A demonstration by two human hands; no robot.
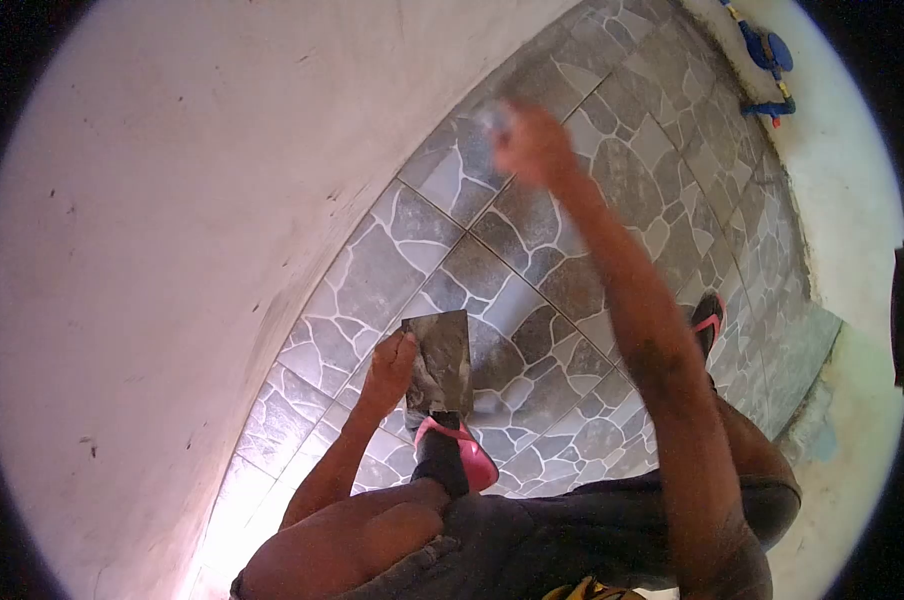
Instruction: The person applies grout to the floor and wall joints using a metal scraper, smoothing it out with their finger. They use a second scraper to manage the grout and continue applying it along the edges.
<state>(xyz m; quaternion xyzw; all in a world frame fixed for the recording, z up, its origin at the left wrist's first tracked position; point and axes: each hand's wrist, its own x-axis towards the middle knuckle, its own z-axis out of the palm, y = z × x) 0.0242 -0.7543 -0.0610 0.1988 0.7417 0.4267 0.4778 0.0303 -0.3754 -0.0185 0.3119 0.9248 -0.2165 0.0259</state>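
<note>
My left hand (390,372) is closed on the left edge of a grey, roughly rectangular slab (439,362) with a smeared, dirty surface. The slab is just above my foot in a pink-strapped flip-flop (477,462). Stretched out ahead over the patterned floor tiles (517,215), my right hand (532,145) is blurred by motion, with its fingers curled. Something small and pale shows at its fingertips, too smeared to make out.
A plain pale wall (172,200) rises on the left, meeting the floor along a curved edge. Blue pipework with a round blue meter (770,50) is at the upper right. My other foot (708,325) stands at the right, near the right wall (842,220).
</note>
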